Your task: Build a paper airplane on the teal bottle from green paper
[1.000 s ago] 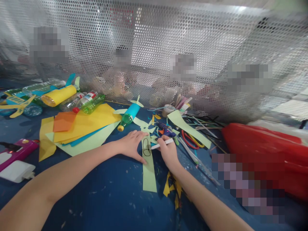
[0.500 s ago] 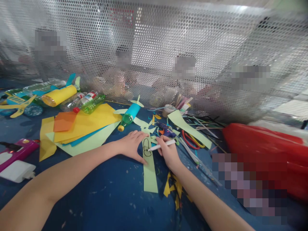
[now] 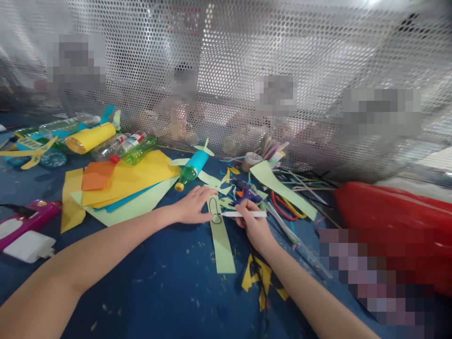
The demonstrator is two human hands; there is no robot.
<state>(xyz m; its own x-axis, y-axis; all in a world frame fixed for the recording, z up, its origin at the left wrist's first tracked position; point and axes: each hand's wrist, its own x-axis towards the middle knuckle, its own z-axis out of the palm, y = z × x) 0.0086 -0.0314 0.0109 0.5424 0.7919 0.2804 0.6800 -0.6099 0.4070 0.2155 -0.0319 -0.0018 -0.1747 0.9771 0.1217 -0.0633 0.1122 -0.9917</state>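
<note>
A pale green paper strip (image 3: 223, 249) lies lengthwise in front of me, with a black looped outline drawn near its far end. My left hand (image 3: 194, 205) rests along the strip's left side, fingers spread, its thumb and fingertips touching the paper. In my right hand (image 3: 254, 223) is a white marker (image 3: 243, 214), held almost level, its tip at the right side of the outline. Just beyond my left hand lies a bottle plane (image 3: 195, 165), a green bottle wrapped in blue paper with pale green fins.
Coloured paper sheets (image 3: 141, 174) and several bottles (image 3: 139, 149) lie at the left, near a magenta device (image 3: 31, 219). Yellow scraps (image 3: 256, 275), a purple glue gun (image 3: 249, 194) and a red bag (image 3: 388, 216) are at the right. A perforated metal screen (image 3: 226, 61) stands behind; people are beyond it.
The marker has swung nearly level, and my right hand has shifted slightly right. My left thumb has moved up the strip, closer to the drawn outline. The camera view has shifted a little.
</note>
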